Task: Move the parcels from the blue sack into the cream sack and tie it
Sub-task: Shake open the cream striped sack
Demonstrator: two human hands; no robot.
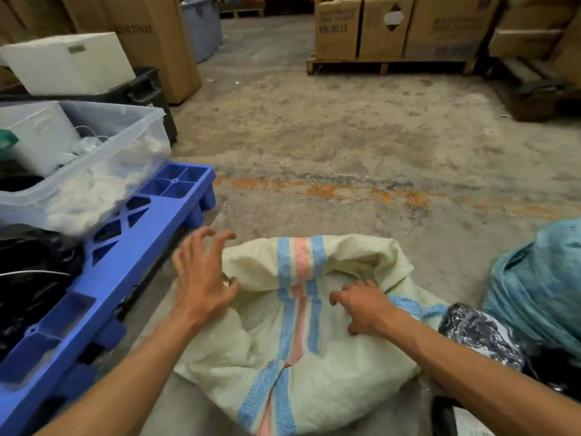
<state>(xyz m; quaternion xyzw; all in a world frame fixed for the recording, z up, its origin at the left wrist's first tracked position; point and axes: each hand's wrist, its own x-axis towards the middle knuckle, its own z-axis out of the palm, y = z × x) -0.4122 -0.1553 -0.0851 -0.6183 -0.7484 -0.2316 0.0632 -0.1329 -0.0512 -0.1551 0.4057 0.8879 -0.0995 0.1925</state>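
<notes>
The cream sack [314,347], woven with blue and pink stripes, lies crumpled on the concrete floor in front of me. My left hand [201,275] hovers over its left edge, fingers spread and bent, holding nothing. My right hand [364,306] grips a fold of the sack's cloth near the top right. The blue sack [540,287] bulges at the right edge. A parcel in black-and-white wrap [481,335] lies between the two sacks.
A blue plastic pallet [103,294] stands close on the left, carrying a clear bin [94,171] and black bags [34,278]. Cardboard boxes on a wooden pallet [390,64] stand at the back. Open concrete floor [330,136] lies ahead.
</notes>
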